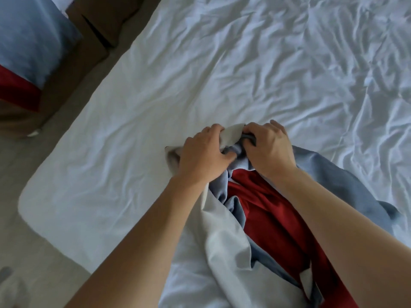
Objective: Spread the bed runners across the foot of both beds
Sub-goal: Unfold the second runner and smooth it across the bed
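A bunched bed runner (pixel 273 210), blue-grey with a red band and a white underside, lies crumpled on the near bed's white sheet (pixel 222 74). Both hands grip its far end, close together. My left hand (pixel 204 152) pinches a white fold of it. My right hand (pixel 270 145) clutches the blue-grey edge right beside it. The rest of the runner trails back toward me between my forearms. At the far left stands a second bed (pixel 29 36) with a blue-grey and red runner (pixel 17 90) lying across it.
A strip of grey floor (pixel 73 90) separates the two beds. The near bed's rounded corner (pixel 24 203) is at the left. A brown wooden piece of furniture (pixel 100 21) stands at the top between the beds. The sheet is wrinkled to the right.
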`<state>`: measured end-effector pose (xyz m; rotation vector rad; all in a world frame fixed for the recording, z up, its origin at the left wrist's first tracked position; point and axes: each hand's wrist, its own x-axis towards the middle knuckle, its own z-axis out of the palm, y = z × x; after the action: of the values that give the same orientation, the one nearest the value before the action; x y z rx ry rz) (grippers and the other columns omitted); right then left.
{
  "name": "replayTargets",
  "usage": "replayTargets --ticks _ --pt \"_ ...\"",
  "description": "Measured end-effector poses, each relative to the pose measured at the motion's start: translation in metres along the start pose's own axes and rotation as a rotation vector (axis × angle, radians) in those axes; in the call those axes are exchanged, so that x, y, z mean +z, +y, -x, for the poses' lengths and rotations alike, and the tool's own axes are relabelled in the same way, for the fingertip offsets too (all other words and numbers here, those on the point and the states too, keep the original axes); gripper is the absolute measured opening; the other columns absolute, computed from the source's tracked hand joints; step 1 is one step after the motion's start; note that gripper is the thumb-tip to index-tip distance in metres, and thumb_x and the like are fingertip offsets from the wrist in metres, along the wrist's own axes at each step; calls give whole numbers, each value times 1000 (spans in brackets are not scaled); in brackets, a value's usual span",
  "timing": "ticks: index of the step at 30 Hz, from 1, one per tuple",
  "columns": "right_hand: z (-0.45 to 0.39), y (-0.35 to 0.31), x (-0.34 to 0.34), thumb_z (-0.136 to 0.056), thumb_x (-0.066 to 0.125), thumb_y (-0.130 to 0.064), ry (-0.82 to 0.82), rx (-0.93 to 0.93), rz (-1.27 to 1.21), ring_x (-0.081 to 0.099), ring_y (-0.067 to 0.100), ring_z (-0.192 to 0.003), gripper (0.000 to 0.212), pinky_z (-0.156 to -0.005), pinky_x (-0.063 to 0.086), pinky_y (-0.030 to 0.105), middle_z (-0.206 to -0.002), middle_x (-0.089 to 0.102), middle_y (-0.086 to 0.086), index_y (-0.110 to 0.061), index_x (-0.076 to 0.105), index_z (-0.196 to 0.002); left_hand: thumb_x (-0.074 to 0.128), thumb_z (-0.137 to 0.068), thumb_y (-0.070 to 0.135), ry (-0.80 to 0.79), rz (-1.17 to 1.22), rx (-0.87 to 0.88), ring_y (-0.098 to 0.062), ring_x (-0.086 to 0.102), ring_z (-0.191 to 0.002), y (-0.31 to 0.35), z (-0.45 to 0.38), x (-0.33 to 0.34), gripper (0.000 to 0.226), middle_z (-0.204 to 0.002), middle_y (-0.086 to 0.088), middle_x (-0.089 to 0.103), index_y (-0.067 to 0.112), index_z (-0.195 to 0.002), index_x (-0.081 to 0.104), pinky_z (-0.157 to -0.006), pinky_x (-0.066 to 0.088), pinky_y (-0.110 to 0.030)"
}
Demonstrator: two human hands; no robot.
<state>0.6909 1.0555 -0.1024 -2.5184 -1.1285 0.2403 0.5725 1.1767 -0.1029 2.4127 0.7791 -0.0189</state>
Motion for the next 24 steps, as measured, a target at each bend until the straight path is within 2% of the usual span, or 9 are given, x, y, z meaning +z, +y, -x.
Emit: replayTargets --ticks 2,4,7,10,13,15,17,20,24 --pt "-3 -1 -1 -82 64 -8 47 -13 -13 54 29 -70 13 -85 42 35 -69 67 7 -10 73 -92 63 -88 34 80 -12 -78 -25 61 -77 -9 -6 -5 17 -87 4 64 21 -99 59 -67 42 -34" --pt "-4 1 0 -82 67 -9 57 -42 20 57 29 -69 9 -88 44 38 -67 66 6 -10 72 -89 62 -90 31 129 -27 -136 -23 58 -70 -25 -7 -11 9 -80 6 61 23 -90 58 -62 36 -30" --pt "-4 1 3 -82 68 -8 30 -36 62 57 31 -70 5 -90 43 38 -66 64 7 -10 70 -87 63 -88 37 141 0 -213 -21 58 -71 -42 -1 -15 15 -80 9 58 24 -90 56 -60 36 -30" --pt "-5 6 2 -81 61 0 58 41 84 57 36 -71 8 -90 42 43 -68 63 12 -4 66 -87 65 -73 57 81 111 -370 -13 55 -69 -42 12 -8 38 -83 11 58 29 -95 53 -58 41 -30" --pt "-5 1 -3 -78 59 0 -14 39 123 59 38 -102 43 -107 35 51 -107 68 14 -7 61 -121 65 -74 48 -16 140 -394 -18 50 -72 -31 30 12 30 -77 9 53 27 -85 48 -58 37 -27" --pt "-6 -12 -2 -76 63 -8 -149 -120 137 51 32 -126 68 -118 22 55 -132 59 8 -17 48 -142 63 -82 29 -9 189 -314 -21 56 -75 -23 34 21 16 -70 8 55 23 -82 49 -57 36 -27" --pt "-8 -21 4 -78 65 -14 -200 -246 169 52 31 -124 55 -121 16 56 -125 63 4 -20 59 -132 60 -85 24 9 129 -244 -23 62 -78 -17 27 23 9 -71 6 59 18 -87 53 -65 37 -28" --pt "-11 -16 8 -79 63 -13 -157 -199 248 59 33 -104 20 -120 18 54 -93 69 4 -14 71 -98 63 -84 28 14 61 -190 -24 64 -79 -11 22 21 18 -72 5 57 20 -88 47 -66 34 -28" --pt "5 13 5 -79 63 -9 -130 -77 309 61 38 -98 16 -118 20 58 -84 70 9 -9 70 -93 61 -87 29 -49 -5 -221 -21 65 -82 -12 32 24 10 -85 4 66 22 -94 59 -61 36 -27"
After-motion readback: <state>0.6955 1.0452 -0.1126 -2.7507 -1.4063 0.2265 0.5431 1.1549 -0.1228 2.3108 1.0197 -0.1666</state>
